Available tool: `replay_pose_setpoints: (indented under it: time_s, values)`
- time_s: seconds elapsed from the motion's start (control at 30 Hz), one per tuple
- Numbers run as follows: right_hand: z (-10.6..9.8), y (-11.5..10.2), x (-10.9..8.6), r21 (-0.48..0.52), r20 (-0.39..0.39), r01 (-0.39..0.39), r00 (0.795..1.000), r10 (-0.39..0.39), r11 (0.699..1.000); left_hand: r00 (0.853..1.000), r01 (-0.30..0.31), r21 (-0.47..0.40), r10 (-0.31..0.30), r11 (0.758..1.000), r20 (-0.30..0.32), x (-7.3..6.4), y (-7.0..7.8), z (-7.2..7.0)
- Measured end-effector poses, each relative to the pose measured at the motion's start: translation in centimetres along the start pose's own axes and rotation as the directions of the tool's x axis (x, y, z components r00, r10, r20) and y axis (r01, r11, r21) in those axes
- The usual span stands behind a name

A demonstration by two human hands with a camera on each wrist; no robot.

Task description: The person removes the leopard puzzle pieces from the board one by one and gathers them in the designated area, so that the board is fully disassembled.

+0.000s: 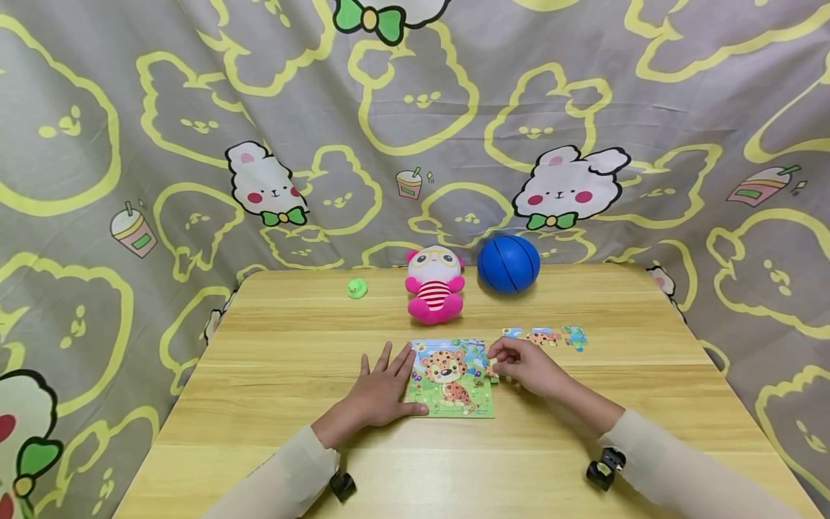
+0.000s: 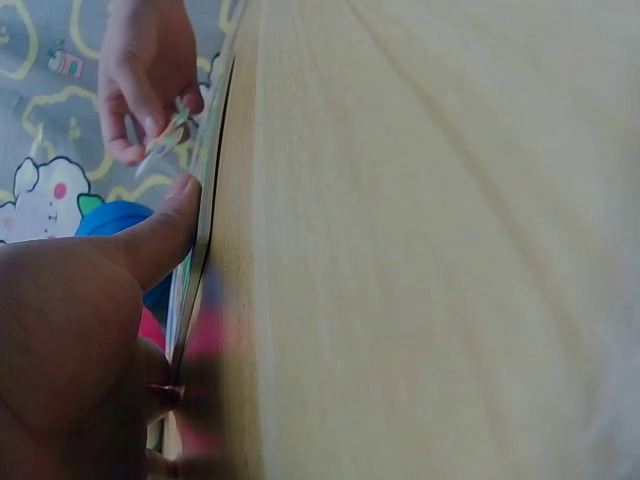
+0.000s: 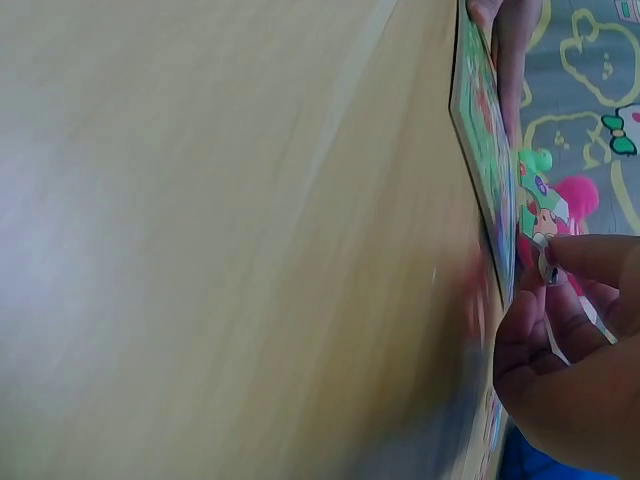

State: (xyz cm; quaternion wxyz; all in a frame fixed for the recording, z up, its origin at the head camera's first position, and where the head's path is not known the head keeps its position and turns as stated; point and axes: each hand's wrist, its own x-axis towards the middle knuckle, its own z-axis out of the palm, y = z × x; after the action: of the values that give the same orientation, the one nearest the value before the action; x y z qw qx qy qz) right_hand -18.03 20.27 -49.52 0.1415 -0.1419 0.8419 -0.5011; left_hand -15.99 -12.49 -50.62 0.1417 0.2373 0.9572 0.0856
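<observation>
A flat jigsaw board (image 1: pixel 481 413) with a cartoon leopard picture lies on the wooden table. At its left edge rests my left hand (image 1: pixel 382 391), fingers spread and straight, with the thumb touching the lower left corner. My right hand (image 1: pixel 530 366) pinches a puzzle piece (image 3: pixel 541 212) between thumb and fingers, just over the board's right edge. The piece stands tilted in the right wrist view, and fingers cover part of it. Behind the right hand lie several loose puzzle pieces (image 1: pixel 574 337), some showing spotted leopard parts.
Behind the board sits a pink plush toy (image 1: pixel 434 292) in a striped shirt. A blue ball (image 1: pixel 509 264) stands to its right, and a small green toy duck (image 1: pixel 357 288) to its left. A patterned grey curtain (image 1: pixel 441 209) hangs behind the table's back edge.
</observation>
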Motion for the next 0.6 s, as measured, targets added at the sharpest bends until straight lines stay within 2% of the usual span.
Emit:
replay_pose_setpoints:
  time_s: [0.1,0.27,0.43,0.6]
  values:
    - [-0.8,0.7,-0.5,-0.022,-0.017,-0.011,1.000,0.011,1.000,1.000,0.003,0.001,-0.003,1.000,0.000,0.0,0.0,0.0]
    - [-1.9,1.6,-1.2,-0.046,-0.038,0.017,0.999,-0.019,0.999,1.000,0.003,0.005,-0.003,1.000,-0.003,0.0,-0.1,0.0]
    - [-2.8,2.0,-1.8,-0.067,-0.065,-0.005,0.998,0.001,0.998,1.000,0.001,0.006,-0.001,1.000,0.001,0.0,-0.1,0.0]
    - [-3.5,2.4,-2.1,-0.122,-0.088,0.018,0.996,-0.029,0.992,1.000,0.000,0.009,0.000,1.000,-0.002,0.0,0.0,0.0]
